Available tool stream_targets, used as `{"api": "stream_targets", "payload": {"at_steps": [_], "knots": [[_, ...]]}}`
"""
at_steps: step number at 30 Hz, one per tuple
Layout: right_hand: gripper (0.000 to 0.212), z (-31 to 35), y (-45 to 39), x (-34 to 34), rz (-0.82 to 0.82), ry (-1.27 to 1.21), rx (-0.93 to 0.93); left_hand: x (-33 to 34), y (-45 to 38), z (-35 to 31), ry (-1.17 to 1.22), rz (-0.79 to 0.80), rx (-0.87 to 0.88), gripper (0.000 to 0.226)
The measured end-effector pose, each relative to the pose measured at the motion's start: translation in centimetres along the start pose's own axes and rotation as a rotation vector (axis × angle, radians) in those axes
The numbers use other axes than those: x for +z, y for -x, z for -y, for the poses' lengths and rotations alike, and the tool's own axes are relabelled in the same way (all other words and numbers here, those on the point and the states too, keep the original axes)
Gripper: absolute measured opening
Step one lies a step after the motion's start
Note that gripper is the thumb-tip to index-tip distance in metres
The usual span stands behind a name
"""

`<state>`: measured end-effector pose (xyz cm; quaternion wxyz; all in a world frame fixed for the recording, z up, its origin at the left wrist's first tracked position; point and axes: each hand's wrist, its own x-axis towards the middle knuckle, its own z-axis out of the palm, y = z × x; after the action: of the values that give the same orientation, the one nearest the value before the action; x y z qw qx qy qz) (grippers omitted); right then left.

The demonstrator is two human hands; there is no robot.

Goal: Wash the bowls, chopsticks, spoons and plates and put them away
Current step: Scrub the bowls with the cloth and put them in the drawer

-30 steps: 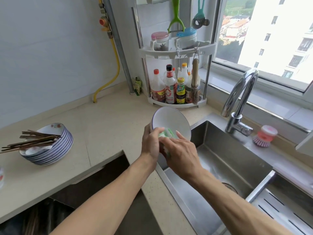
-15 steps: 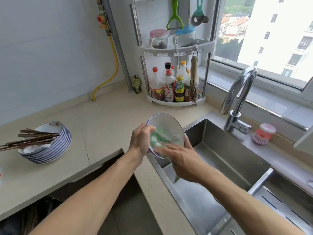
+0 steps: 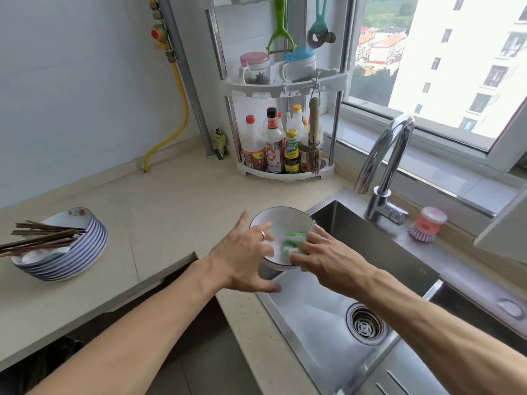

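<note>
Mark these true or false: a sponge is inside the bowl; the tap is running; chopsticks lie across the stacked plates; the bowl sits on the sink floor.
1. The right hand presses a green sponge inside the white bowl. True.
2. The tap is running. False: no water shows.
3. Chopsticks lie across the stacked plates. True.
4. The bowl sits on the sink floor. False: the left hand supports it at the sink's edge.
</note>
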<state>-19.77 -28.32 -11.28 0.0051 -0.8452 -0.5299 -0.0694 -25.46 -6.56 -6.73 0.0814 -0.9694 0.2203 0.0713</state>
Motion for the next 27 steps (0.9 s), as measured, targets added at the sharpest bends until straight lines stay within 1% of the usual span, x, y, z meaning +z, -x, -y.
{"api": "stream_targets", "payload": {"at_steps": [1, 2, 3, 5, 7, 9, 10, 11, 13, 15, 16, 17, 18, 19, 20, 21, 22, 23, 24, 25, 26, 27], "knots": [[0.021, 0.0, 0.0, -0.1, -0.012, -0.027, 0.006, 0.3, -0.3, -0.2, -0.052, 0.029, 0.038, 0.047], [0.023, 0.1, 0.0, -0.3, -0.018, -0.064, 0.007, 0.5, -0.6, -0.4, -0.047, 0.021, 0.058, 0.028], [0.026, 0.2, 0.0, -0.8, -0.027, -0.122, 0.008, 0.6, -0.9, -0.5, 0.004, -0.001, 0.045, 0.019], [0.029, 0.2, 0.5, -2.2, -0.061, -0.336, 0.087, 0.8, -1.1, -0.7, 0.240, -0.017, -0.055, 0.013], [0.034, -0.5, 1.2, -3.6, -0.133, -0.633, 0.306, 0.9, -1.2, -0.7, 0.507, 0.011, -0.150, 0.006], [0.035, -0.9, 1.7, -4.5, -0.280, -0.842, 0.524, 1.0, -1.1, -0.9, 0.708, 0.075, -0.211, 0.017], [0.037, -1.0, 2.0, -4.5, -0.357, -0.884, 0.613, 1.2, -1.0, -1.0, 0.803, 0.105, -0.231, 0.020], [0.039, -1.0, 2.2, -4.7, -0.413, -0.887, 0.681, 1.5, -1.0, -1.0, 0.882, 0.117, -0.246, 0.019], [0.037, -0.7, 2.7, -5.4, -0.451, -0.835, 0.766, 1.8, -1.0, -1.0, 0.972, 0.105, -0.282, 0.020], [0.031, -0.7, 3.0, -6.2, -0.401, -0.716, 0.793, 1.7, -1.2, -1.0, 1.001, 0.075, -0.324, 0.023], [0.029, -0.8, 2.9, -6.7, -0.308, -0.627, 0.792, 1.6, -1.4, -1.0, 1.019, 0.052, -0.339, 0.023], [0.029, -0.7, 2.6, -7.0, -0.181, -0.533, 0.785, 1.3, -1.5, -1.2, 1.046, 0.022, -0.350, 0.024], [0.033, -0.5, 2.0, -7.1, -0.074, -0.467, 0.787, 0.9, -1.6, -1.4, 1.072, -0.006, -0.361, 0.024], [0.040, -0.3, 1.4, -6.8, -0.030, -0.461, 0.812, 0.4, -1.8, -1.8, 1.095, -0.027, -0.364, 0.024], [0.050, 0.0, 0.7, -6.4, -0.054, -0.549, 0.862, 0.1, -2.0, -2.1, 1.125, -0.035, -0.359, 0.023], [0.062, 0.3, 0.1, -6.1, -0.120, -0.747, 0.923, 0.0, -2.1, -2.4, 1.172, -0.036, -0.345, 0.023], [0.072, 0.5, -0.2, -5.8, -0.208, -1.003, 0.951, -0.1, -2.2, -2.6, 1.229, -0.042, -0.339, 0.022], [0.074, 0.8, -0.5, -5.7, -0.288, -1.257, 0.938, -0.2, -2.2, -2.8, 1.286, -0.063, -0.352, 0.021], [0.065, 1.2, -0.5, -5.4, -0.332, -1.459, 0.893, -0.3, -2.1, -2.8, 1.331, -0.097, -0.376, 0.020], [0.052, 1.8, -0.5, -4.9, -0.361, -1.542, 0.830, -0.4, -2.1, -2.7, 1.360, -0.131, -0.394, 0.019], [0.043, 2.4, -0.4, -4.1, -0.378, -1.462, 0.799, -0.4, -2.0, -2.6, 1.374, -0.146, -0.390, 0.018], [0.041, 3.0, -0.4, -3.0, -0.400, -1.272, 0.811, -0.6, -2.0, -2.7, 1.380, -0.145, -0.372, 0.015]]}}
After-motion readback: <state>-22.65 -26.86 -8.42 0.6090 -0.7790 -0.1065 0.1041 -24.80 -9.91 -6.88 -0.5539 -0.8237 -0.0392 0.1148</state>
